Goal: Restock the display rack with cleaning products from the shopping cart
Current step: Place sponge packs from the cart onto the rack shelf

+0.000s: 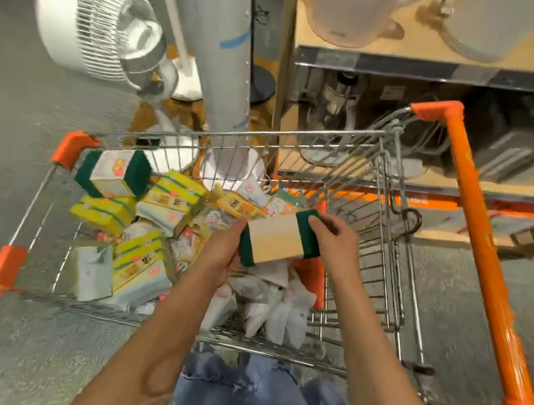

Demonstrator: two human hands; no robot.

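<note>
Though motion blur hides its label, sponge pack (pixel 278 241) sits mid-frame above cart (pixel 388 241), gripped endwise between left hand (pixel 221 254) and right hand (pixel 334 238).

We saw a shopping cart (pixel 300 158) of bare metal wire, dull silver, with a glossy orange plastic handle (pixel 480 248) and matching corner caps. The sponge pack (pixel 279 239) we held had a matt tan paper sleeve over rough green scouring fibre. Yellow packs (pixel 141 267) looked glossy, film-wrapped. The shelf board (pixel 404 39) was matt pale wood edged in grey metal. The fan (pixel 94 27) was smooth white plastic. Our jeans (pixel 264 396) were blue denim cloth.
</note>
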